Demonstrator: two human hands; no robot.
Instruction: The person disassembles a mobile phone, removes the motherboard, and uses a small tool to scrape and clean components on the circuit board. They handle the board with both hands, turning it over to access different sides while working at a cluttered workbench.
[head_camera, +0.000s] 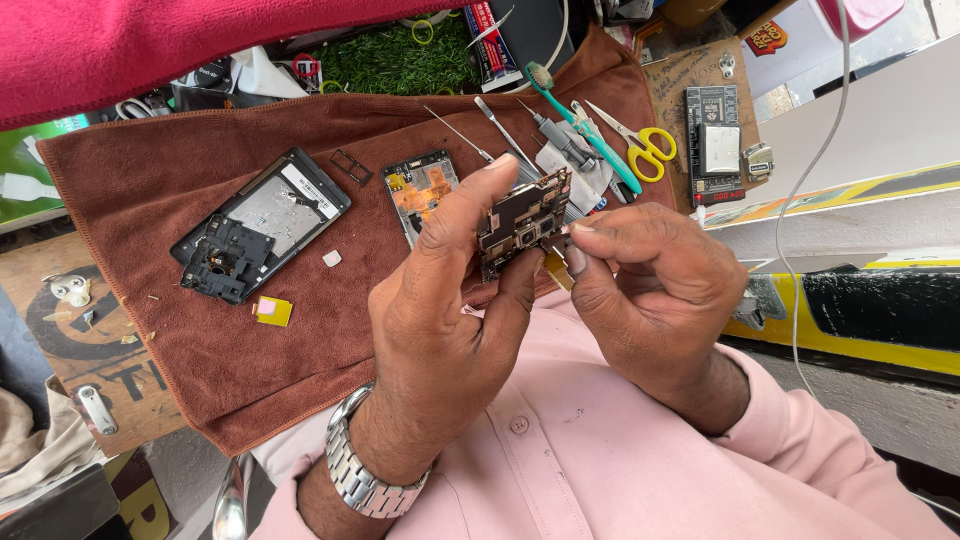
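A small dark circuit board (522, 222) is held up in the air, just above the brown towel (200, 330) and near the middle of the view. It is pinched by the left hand (440, 310), with the thumb on the near edge and a finger on the far edge, so these fingers are closed on it. It seems to be held this way so its flat face is turned up toward the eyes and can be seen well. Its long side is tilted, running from about 8 o'clock up to about 2 o'clock.

The right hand (650, 290) is curled at the board's 3 o'clock side. Its fingertips are pressed close together at the board's edge, where a small yellow piece (556, 268) hangs down. Whether the piece is truly gripped cannot be told.

On the towel at 9 o'clock from the hands, a black phone frame (262, 225) is laid flat. Another phone part with orange patches (420, 190) is laid at 11 o'clock. A small yellow square (272, 311) is seen at 8 o'clock. Thin metal tools (470, 140), a green toothbrush (580, 125) and yellow scissors (645, 145) are spread out at 12 to 1 o'clock, likely kept close for easy reach. The towel seems to be spread so tiny parts are kept from rolling away. A metal watch (360, 470) is worn on the left wrist.
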